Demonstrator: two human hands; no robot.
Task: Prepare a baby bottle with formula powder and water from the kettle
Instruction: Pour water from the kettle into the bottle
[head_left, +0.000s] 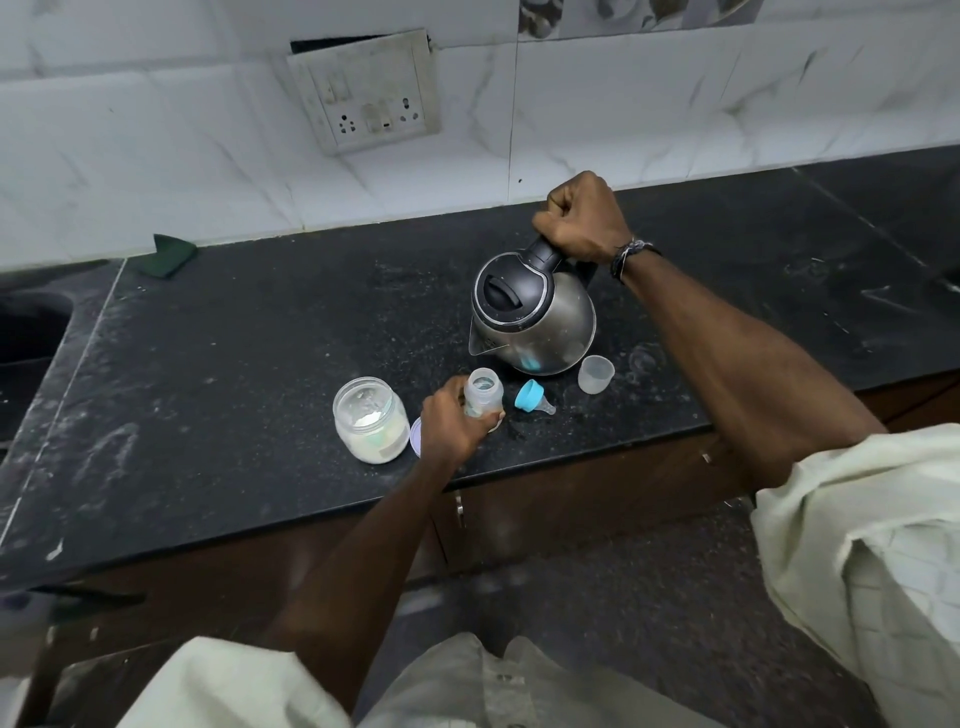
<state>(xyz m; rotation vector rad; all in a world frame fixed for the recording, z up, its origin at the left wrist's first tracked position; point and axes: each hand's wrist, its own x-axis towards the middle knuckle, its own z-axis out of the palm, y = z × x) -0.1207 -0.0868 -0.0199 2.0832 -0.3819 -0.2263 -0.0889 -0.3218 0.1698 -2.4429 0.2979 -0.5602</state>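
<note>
While the kettle hangs tilted over the counter, both hands are busy.

right hand (582, 218): fist wrapped round the black handle of the kettle (535, 317), fingers fully curled. Cord band on the wrist.
kettle: steel body, black lid down, tipped so the spout points down-left toward the bottle. Cannot tell if the base touches the counter. No stream of water visible.
left hand (449, 421): fingers curled round the lower part of the bottle (483, 397), holding it on the counter (234, 364).
bottle: clear, top off, mouth open, upright or close to it, just below the spout. Contents hard to read; lower half hidden by the hand.
teat (535, 397): blue ring with clear nipple, lying on its side just right of the bottle, in front of the kettle.
cup (596, 374): small translucent, upright, right of the teat, close to the kettle's lower right side.
jar (371, 418): glass, open, white powder inside, left of the left hand, near the front edge.
lid (415, 439): pale disc between jar and left hand, mostly covered by them.
counter: black stone, dusty with pale smears.
sponge (166, 254): dark green, far left against the wall.
sink (31, 332): dark basin at the left edge, partly cut off.
socket (366, 93): grimy switch plate on the white tile wall, behind and left of the kettle.
obstructions: teat and cup sit right under the kettle's body; jar and lid crowd the left hand.
</note>
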